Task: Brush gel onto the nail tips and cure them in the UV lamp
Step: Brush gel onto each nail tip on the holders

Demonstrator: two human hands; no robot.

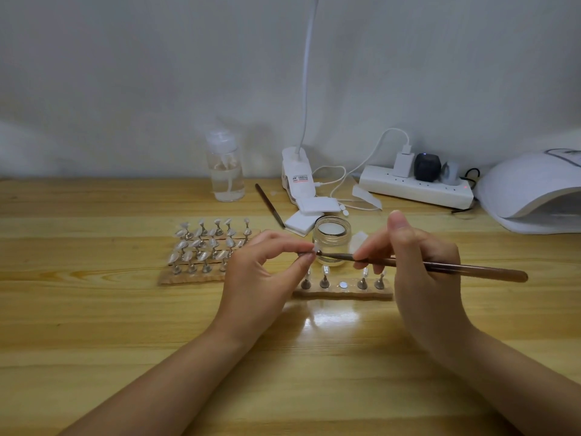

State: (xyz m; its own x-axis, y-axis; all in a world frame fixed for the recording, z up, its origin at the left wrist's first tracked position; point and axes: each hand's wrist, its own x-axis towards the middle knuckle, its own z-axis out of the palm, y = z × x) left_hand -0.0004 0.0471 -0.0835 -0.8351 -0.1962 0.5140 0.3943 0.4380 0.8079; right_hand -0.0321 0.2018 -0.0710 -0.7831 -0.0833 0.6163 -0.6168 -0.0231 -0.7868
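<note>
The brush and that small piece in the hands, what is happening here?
A person is brushing gel on a nail tip. The left hand pinches the tip on its small stand, and the right hand holds the brush with its bristles on the tip. An open glass jar stands just behind. The near holder strip has one free spot. The UV lamp waits at far right.

You were at a home nail-craft desk: a pale wooden tabletop [94, 309] against a plain white wall [125, 73], with a white domed UV lamp [534, 190], a white power strip [415, 188], and cork-based racks of nail tips [204, 247].
</note>
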